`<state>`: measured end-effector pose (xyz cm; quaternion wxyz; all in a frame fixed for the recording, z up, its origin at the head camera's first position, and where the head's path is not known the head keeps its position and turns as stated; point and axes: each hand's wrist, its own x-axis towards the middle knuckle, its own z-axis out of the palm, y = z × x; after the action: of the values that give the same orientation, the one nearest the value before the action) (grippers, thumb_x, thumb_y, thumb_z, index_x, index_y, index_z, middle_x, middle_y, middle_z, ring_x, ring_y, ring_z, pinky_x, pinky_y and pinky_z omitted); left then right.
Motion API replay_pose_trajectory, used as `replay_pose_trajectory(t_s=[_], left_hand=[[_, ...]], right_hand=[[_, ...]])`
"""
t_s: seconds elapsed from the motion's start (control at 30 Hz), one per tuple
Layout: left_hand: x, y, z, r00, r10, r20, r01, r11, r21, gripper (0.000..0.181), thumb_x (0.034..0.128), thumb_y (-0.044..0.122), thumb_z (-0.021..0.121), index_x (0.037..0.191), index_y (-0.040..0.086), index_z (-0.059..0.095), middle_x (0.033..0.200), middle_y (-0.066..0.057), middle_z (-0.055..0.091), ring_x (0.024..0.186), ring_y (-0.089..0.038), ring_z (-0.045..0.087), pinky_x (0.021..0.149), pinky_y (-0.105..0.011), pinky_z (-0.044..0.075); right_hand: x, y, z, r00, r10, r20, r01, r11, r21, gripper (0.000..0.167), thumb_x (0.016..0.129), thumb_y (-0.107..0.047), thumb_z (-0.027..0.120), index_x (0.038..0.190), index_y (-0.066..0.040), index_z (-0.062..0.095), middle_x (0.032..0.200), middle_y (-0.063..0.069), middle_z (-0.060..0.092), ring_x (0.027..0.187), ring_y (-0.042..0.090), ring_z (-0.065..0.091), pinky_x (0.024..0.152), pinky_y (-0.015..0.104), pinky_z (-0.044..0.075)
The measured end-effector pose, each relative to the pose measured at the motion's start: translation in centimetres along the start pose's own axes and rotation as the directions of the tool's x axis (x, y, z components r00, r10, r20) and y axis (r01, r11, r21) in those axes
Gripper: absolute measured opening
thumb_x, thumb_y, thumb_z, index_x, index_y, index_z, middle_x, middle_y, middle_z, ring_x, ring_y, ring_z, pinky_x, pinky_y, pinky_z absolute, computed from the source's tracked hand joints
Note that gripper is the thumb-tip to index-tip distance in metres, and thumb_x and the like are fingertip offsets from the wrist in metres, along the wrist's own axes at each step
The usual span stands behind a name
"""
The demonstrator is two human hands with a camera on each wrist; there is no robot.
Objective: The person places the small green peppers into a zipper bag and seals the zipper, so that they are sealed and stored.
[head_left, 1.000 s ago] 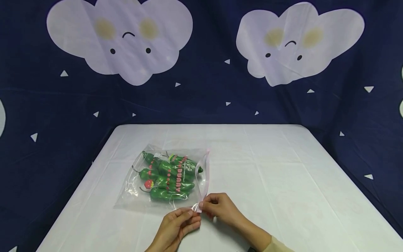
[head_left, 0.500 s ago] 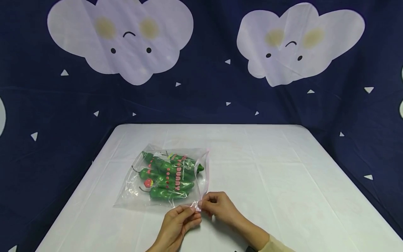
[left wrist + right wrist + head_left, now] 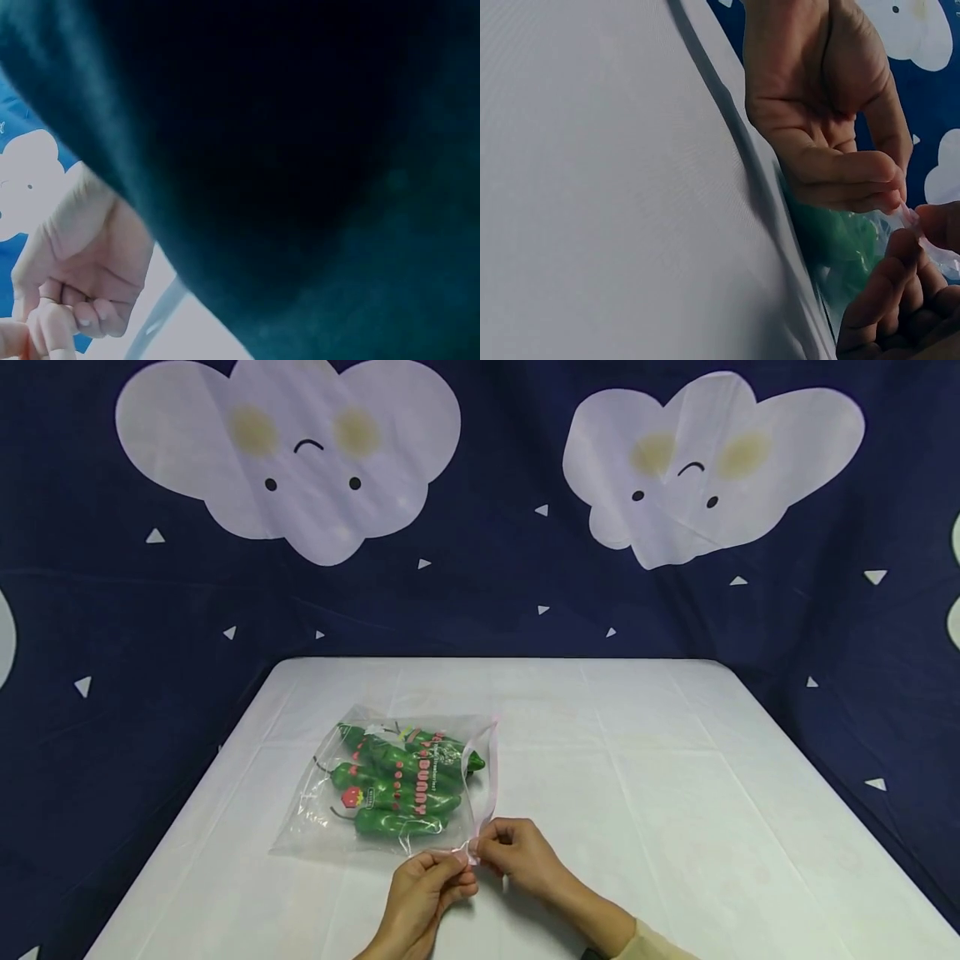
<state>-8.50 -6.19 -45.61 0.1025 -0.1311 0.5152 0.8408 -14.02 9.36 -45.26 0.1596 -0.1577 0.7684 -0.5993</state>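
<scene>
A clear zip bag with pink and red print lies on the table in the head view, its pink zip strip along the right edge. Several green peppers with thin stems are inside it. At the bag's near right corner, my left hand pinches the plastic between thumb and fingers. My right hand pinches the end of the pink strip just beside it. The right wrist view shows both hands meeting at the strip. A dark, blurred surface covers most of the left wrist view, with my left hand at its left.
A white cloth covers the table. Behind it hangs a dark blue curtain with white clouds and small triangles. A light sleeve shows on the right arm.
Both hands keep hold of the bag's near corner and shift only slightly. The bag and the peppers stay almost where they were.
</scene>
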Motion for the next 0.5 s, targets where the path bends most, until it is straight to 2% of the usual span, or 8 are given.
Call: replay_pose_trajectory(t_s=[0.13, 0.3, 0.5], left_hand=[[0.04, -0.1, 0.18, 0.999, 0.021, -0.038, -0.02, 1.0, 0.019, 0.001, 0.087, 0.0, 0.059, 0.087, 0.001, 0.058, 0.07, 0.001, 0.064, 0.063, -0.006, 0.064, 0.064, -0.02, 0.059], [0.06, -0.33, 0.28, 0.997, 0.022, -0.073, -0.021, 1.0, 0.018, 0.006, 0.0862, 0.0, 0.06, 0.083, 0.005, 0.057, 0.067, 0.002, 0.062, 0.061, -0.006, 0.062, 0.061, -0.019, 0.059], [0.0, -0.49, 0.31, 0.997, 0.033, -0.067, -0.033, 0.999, 0.006, 0.007, 0.086, 0.001, 0.061, 0.081, 0.005, 0.057, 0.065, 0.002, 0.062, 0.06, -0.007, 0.062, 0.061, -0.02, 0.059]], right_hand=[[0.13, 0.09, 0.26, 1.0, 0.0, -0.022, 0.001, 1.0, 0.019, 0.019, 0.084, -0.011, 0.064, 0.08, 0.008, 0.064, 0.058, -0.003, 0.05, 0.048, 0.002, 0.043, 0.042, 0.013, 0.037], [0.37, -0.08, 0.44, 0.998, 0.009, -0.057, -0.008, 1.0, 0.017, 0.014, 0.083, -0.007, 0.063, 0.08, 0.006, 0.066, 0.056, -0.004, 0.049, 0.047, 0.002, 0.041, 0.041, 0.014, 0.035], [0.77, -0.57, 0.37, 0.995, 0.016, -0.095, -0.018, 1.0, -0.014, 0.015, 0.081, -0.009, 0.064, 0.076, 0.005, 0.064, 0.055, -0.004, 0.048, 0.047, 0.003, 0.04, 0.04, 0.014, 0.033]])
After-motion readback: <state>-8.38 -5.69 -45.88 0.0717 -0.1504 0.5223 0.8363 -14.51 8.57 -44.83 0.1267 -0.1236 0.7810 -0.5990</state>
